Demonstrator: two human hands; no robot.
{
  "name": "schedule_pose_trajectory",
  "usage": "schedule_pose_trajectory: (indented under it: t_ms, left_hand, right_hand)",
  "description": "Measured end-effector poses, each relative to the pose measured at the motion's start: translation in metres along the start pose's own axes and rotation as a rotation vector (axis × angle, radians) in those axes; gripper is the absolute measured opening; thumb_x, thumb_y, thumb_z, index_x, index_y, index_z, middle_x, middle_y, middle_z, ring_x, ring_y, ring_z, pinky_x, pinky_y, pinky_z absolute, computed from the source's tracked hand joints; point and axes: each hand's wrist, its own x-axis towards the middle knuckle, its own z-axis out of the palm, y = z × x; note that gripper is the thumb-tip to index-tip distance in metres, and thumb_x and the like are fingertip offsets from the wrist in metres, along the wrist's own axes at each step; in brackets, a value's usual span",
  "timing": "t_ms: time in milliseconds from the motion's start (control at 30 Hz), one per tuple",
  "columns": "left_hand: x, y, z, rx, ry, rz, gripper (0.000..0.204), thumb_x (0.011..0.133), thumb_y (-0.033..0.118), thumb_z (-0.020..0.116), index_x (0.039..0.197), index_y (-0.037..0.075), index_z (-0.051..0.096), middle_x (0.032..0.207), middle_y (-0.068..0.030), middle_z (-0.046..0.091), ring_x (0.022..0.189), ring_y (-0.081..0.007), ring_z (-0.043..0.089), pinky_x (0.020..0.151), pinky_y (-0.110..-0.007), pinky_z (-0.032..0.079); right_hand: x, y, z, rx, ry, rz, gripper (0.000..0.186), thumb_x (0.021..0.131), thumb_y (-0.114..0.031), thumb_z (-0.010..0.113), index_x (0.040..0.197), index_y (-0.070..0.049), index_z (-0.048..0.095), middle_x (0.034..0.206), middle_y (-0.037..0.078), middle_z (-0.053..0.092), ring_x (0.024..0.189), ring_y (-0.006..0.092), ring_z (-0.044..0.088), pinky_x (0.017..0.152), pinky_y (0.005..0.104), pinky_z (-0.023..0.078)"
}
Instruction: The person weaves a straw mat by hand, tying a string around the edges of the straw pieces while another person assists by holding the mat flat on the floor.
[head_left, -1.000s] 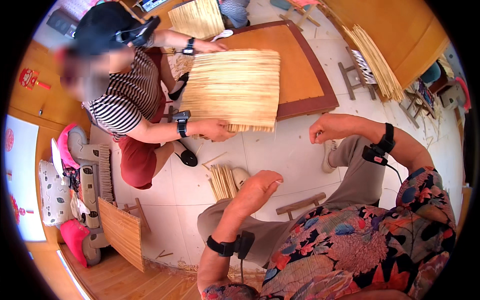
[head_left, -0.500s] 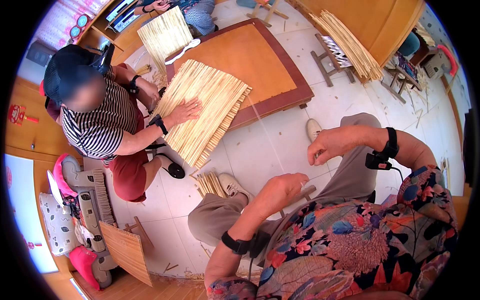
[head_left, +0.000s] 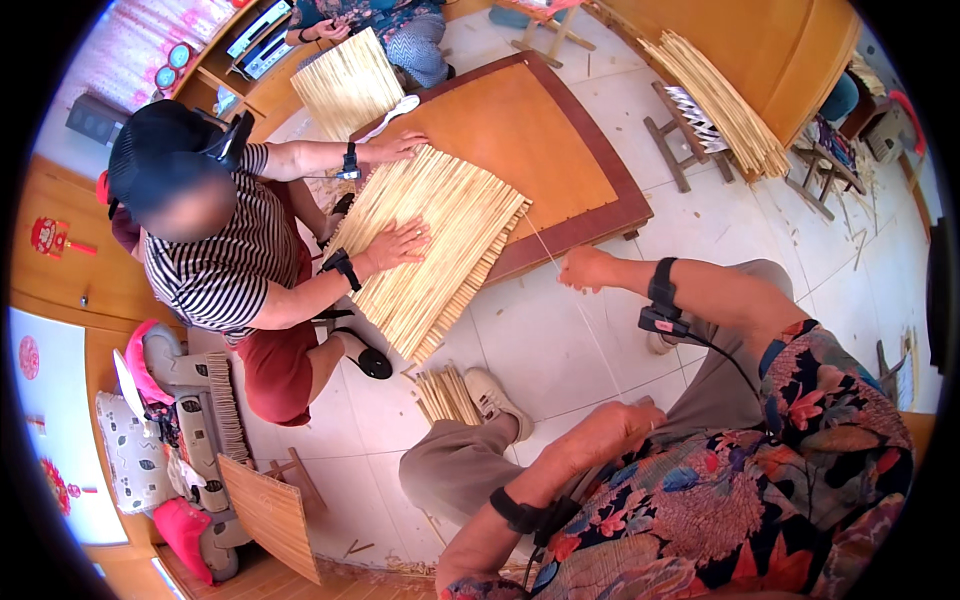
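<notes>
A pale thin thread (head_left: 590,325) runs from the corner of a mat of straw-coloured sticks (head_left: 440,235) down toward my lap. My right hand (head_left: 590,270) is closed, its fingertips pinched at the thread close to the table's near edge. Lower down, over my knees, my left hand (head_left: 612,430) is curled shut at the thread's other end; its fingertips are partly hidden. Across from me a co-worker in a striped shirt (head_left: 215,270) lays one flat hand (head_left: 398,245) on the mat and the other hand (head_left: 400,147) by its far edge.
The mat overhangs a low brown table (head_left: 570,130). A stick bundle (head_left: 715,105) rests on a wooden stool at the far right; more sticks (head_left: 447,395) lie by my shoe. Another person with a smaller mat (head_left: 350,85) sits behind. A sofa (head_left: 195,420) stands at left.
My right hand has moved left and forward toward the mat's corner, along the thread. My left hand has drawn back a little toward my lap. The co-worker's second hand has come up to the mat's far edge.
</notes>
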Motion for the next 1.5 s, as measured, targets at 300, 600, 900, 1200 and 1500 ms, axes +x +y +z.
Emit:
schedule_pose_trajectory:
  t_ms: [300, 600, 900, 1200, 1500]
  left_hand:
    - [0.007, -0.031, -0.003, -0.134, -0.373, 0.095, 0.022, 0.088, 0.018, 0.045, 0.104, 0.009, 0.057, 0.087, -0.0083, 0.061, 0.076, -0.0217, 0.056, 0.074, -0.033, 0.044]
    - [0.010, -0.041, -0.042, -0.270, -0.530, -0.176, 0.021, 0.089, 0.015, 0.045, 0.100, 0.005, 0.059, 0.072, -0.0088, 0.057, 0.056, -0.0151, 0.052, 0.060, -0.029, 0.044]
    - [0.049, -0.044, -0.067, -0.207, -0.506, -0.157, 0.022, 0.087, 0.014, 0.046, 0.103, 0.006, 0.060, 0.069, -0.0057, 0.057, 0.064, -0.0140, 0.055, 0.065, -0.029, 0.045]
    - [0.016, -0.044, -0.052, 0.125, -0.174, 0.084, 0.023, 0.086, 0.015, 0.050, 0.106, 0.006, 0.059, 0.074, -0.0070, 0.056, 0.067, -0.0134, 0.053, 0.066, -0.029, 0.044]
    - [-0.064, 0.012, -0.060, -0.161, 0.380, -0.118, 0.023, 0.089, 0.016, 0.045, 0.103, 0.009, 0.062, 0.062, 0.0022, 0.049, 0.057, -0.0039, 0.042, 0.054, -0.019, 0.037]
  right_hand:
    - [0.039, 0.023, 0.014, 0.174, 0.042, 0.148, 0.032, 0.078, -0.034, 0.057, 0.078, -0.003, 0.063, 0.071, 0.005, 0.063, 0.058, 0.0177, 0.059, 0.048, 0.0325, 0.051]
    - [0.057, 0.035, 0.028, -0.058, 0.063, 0.212, 0.049, 0.080, -0.048, 0.053, 0.072, -0.001, 0.063, 0.065, 0.008, 0.060, 0.056, 0.0235, 0.061, 0.053, 0.0360, 0.050]
    - [0.058, 0.085, 0.061, -0.052, -0.208, 0.245, 0.045, 0.079, -0.045, 0.056, 0.075, -0.001, 0.064, 0.077, 0.010, 0.063, 0.060, 0.0249, 0.060, 0.056, 0.0370, 0.050]
    - [-0.029, 0.060, 0.040, -0.529, -0.311, -0.127, 0.027, 0.074, -0.026, 0.063, 0.087, -0.003, 0.065, 0.080, 0.015, 0.063, 0.083, 0.0313, 0.060, 0.070, 0.0420, 0.048]
    - [-0.205, -0.005, -0.041, -0.493, -0.096, -0.237, 0.019, 0.078, -0.019, 0.058, 0.088, -0.004, 0.063, 0.081, 0.012, 0.062, 0.083, 0.0272, 0.058, 0.071, 0.0366, 0.045]
